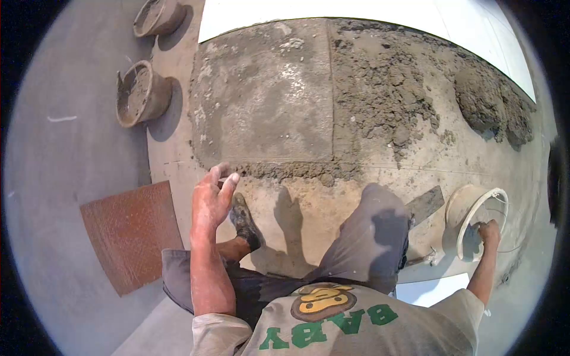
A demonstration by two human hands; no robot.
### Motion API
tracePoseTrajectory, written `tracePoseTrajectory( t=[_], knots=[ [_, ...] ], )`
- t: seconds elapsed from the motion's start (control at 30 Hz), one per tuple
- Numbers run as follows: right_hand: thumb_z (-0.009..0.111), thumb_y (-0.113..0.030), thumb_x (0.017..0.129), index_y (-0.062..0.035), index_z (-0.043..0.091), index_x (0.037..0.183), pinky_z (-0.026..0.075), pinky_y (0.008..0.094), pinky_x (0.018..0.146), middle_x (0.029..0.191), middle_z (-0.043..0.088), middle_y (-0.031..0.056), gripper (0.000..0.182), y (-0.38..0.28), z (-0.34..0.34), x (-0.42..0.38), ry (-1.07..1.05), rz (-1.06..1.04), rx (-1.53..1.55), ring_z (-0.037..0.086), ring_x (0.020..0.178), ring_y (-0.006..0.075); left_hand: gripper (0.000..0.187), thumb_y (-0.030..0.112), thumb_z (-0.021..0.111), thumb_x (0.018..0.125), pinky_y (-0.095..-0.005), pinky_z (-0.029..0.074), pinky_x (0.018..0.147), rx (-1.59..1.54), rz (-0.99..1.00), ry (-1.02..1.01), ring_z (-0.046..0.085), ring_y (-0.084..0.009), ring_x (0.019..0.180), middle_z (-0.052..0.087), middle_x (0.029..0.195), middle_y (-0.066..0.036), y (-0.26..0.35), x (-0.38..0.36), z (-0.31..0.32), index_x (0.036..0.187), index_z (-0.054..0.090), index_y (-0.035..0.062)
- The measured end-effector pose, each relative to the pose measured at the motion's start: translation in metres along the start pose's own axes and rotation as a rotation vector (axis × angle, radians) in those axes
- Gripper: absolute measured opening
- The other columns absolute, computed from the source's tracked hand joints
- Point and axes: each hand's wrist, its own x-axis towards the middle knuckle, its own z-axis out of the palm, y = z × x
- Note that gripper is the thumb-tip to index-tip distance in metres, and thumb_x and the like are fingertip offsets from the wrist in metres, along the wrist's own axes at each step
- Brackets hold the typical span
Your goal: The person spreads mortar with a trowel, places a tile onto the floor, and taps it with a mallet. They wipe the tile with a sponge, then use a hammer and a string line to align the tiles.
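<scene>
My left hand [211, 193] hovers above the floor by the near-left corner of a smooth grey mortar bed [267, 101], its fingers apart and holding nothing visible. Off to the right, my right hand [490, 231] is closed at the mouth of a pale bucket [460, 207]. A dark grey shape lies inside the bucket beside that hand; whether it is a tool or a shadow I cannot make out. Crumbly mortar [386, 83] spreads to the right of the smooth bed. A ridge of loose mortar [291, 171] runs along its near edge.
Two buckets [160, 89] with mortar residue stand at the left. A reddish-brown square sheet [133, 237] lies nearer me. White slabs [356, 9] border the bed's far side. A mortar heap [478, 104] sits at right. A flat grey strip [426, 206] lies beside my knee.
</scene>
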Motion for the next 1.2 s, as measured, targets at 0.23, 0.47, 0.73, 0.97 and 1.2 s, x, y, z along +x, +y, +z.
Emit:
tracePoseTrajectory(
  t=[0.23,0.47,0.73,0.97,1.2],
  knots=[
    [0.058,-0.015,0.077,-0.0017,0.063,0.083,0.04,0.0317,0.038,0.057,0.055,0.0086,0.015,0.026,-0.026,-0.057,-0.566,0.171,1.019,0.05,0.041,0.0195,0.039,0.025,0.062,0.089,-0.037,0.051,0.083,-0.054,0.138,-0.076,0.067,-0.0292,0.096,0.066,0.106,-0.021,0.024,0.013,0.022,0.118,0.059,-0.0007],
    [0.063,-0.019,0.082,-0.0026,0.064,0.097,0.039,0.0239,0.04,0.064,0.056,0.0026,0.022,0.035,-0.03,-0.121,-0.513,0.336,1.467,0.049,0.045,0.0106,0.039,0.026,0.062,0.09,-0.0366,0.052,0.082,0.012,0.251,-0.043,0.067,-0.0289,0.093,0.066,0.109,-0.02,0.04,0.017,0.028,0.119,0.059,0.0004],
    [0.067,-0.018,0.08,-0.0026,0.061,0.093,0.044,0.0253,0.052,0.071,0.057,0.0025,0.02,0.03,-0.049,-0.164,-0.323,0.294,1.448,0.053,0.058,0.0104,0.043,0.034,0.057,0.093,-0.0393,0.048,0.09,-0.013,0.224,-0.136,0.063,-0.0297,0.106,0.064,0.115,-0.018,0.032,0.019,0.05,0.122,0.058,0.0016],
    [0.066,-0.012,0.078,-0.0019,0.058,0.099,0.047,0.0275,0.055,0.074,0.057,0.0033,0.025,-0.087,-0.075,-0.139,-0.508,-0.298,1.383,0.055,0.059,0.0112,0.039,0.029,0.062,0.09,-0.0332,0.049,0.085,-0.047,0.196,-0.033,0.066,-0.0256,0.096,0.067,0.106,-0.018,0.041,-0.015,0.031,0.117,0.06,0.0002],
    [0.068,-0.021,0.075,-0.0019,0.055,0.107,0.048,0.039,0.08,0.096,0.063,0.0188,0.039,-0.302,-0.036,-0.124,-0.47,-0.938,1.022,0.061,0.088,0.03,0.039,0.03,0.061,0.09,-0.0371,0.051,0.085,-0.125,0.045,0.14,0.066,-0.0289,0.098,0.066,0.108,-0.02,-0.015,-0.071,0.018,0.118,0.061,0.0024]
  ],
)
